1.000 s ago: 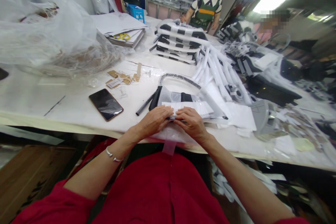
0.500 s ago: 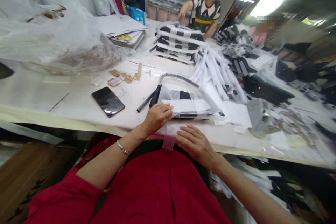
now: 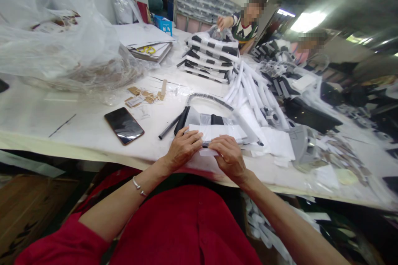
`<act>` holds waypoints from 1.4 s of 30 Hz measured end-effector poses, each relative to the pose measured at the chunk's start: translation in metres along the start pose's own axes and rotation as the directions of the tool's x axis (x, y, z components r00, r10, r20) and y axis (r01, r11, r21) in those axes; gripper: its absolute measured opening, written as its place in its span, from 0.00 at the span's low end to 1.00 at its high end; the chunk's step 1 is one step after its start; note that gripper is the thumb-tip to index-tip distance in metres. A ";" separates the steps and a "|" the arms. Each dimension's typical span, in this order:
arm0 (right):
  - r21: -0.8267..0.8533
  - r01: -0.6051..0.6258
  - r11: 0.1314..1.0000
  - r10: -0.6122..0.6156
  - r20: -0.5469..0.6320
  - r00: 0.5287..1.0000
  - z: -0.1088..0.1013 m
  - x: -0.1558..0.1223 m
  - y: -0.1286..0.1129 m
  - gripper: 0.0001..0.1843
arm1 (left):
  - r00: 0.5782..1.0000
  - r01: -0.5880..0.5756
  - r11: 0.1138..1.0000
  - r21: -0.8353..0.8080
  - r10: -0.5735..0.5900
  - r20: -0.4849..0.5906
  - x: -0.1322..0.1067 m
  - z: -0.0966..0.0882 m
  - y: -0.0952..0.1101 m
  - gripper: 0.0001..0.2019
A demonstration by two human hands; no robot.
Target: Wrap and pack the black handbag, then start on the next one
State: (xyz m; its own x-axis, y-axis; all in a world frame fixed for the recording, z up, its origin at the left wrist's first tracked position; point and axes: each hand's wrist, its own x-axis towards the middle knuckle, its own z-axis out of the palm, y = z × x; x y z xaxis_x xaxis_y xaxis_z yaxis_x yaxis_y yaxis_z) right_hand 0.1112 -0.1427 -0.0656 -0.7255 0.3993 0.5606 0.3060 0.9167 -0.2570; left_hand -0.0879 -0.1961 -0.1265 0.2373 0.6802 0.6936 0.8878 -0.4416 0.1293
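packages [image 3: 213, 54] in black and white, wrapped in clear film, stand stacked on the far side of a cluttered desk [image 3: 77, 114], where a co-worker [image 3: 245, 31] in a patterned top stretches one arm over the pile. white wrapped strips [image 3: 253, 95] spill from the stack toward the near edge, crowding the right side of the work spot beside loose white sheets [image 3: 278, 143] and a grey rounded piece [image 3: 301, 143]. to the left, crumpled clear plastic [image 3: 65, 58] billows over the desk, next to a pile of papers [image 3: 141, 35] with yellow handles [image 3: 149, 50] showing and a blue box [image 3: 163, 26] behind. cardboard tags [image 3: 149, 94] with strings lie nearer, and a dark-screened phone [image 3: 124, 126] rests just left of the work

at center, a film-covered bag [image 3: 217, 120] lies flat near the desk's front edge, its strap arched beyond it and a folded white sheet [image 3: 222, 132] along its near side. the left hand [image 3: 184, 148], below a silver bracelet [image 3: 138, 185], lays half-bent fingers on the near edge; the right hand [image 3: 229, 154] meets the same edge with fingers more tightly curled. whether either hand grips the bag or only presses it cannot be told
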 end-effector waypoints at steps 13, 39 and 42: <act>0.159 -0.617 0.771 0.530 0.378 0.759 0.011 0.066 0.046 0.07 | 0.925 0.375 0.924 -0.075 -0.378 -0.033 0.024 -0.001 0.020 0.07; 0.098 -0.646 0.757 0.579 0.358 0.733 0.035 0.065 0.079 0.06 | 0.986 0.164 0.976 0.144 -0.167 0.010 0.035 -0.003 0.043 0.10; 0.027 -0.632 0.775 0.589 0.332 0.737 0.036 0.068 0.076 0.05 | 0.985 0.141 0.977 0.157 -0.155 0.077 0.027 0.002 0.050 0.14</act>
State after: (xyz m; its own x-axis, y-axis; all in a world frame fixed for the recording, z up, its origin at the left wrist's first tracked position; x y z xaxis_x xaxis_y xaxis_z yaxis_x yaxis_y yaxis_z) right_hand 0.0630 -0.0470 -0.0753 -0.5590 0.8292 -0.0002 0.6787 0.4574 -0.5746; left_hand -0.0362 -0.1988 -0.1024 0.1267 0.7836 0.6083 0.9632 -0.2436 0.1132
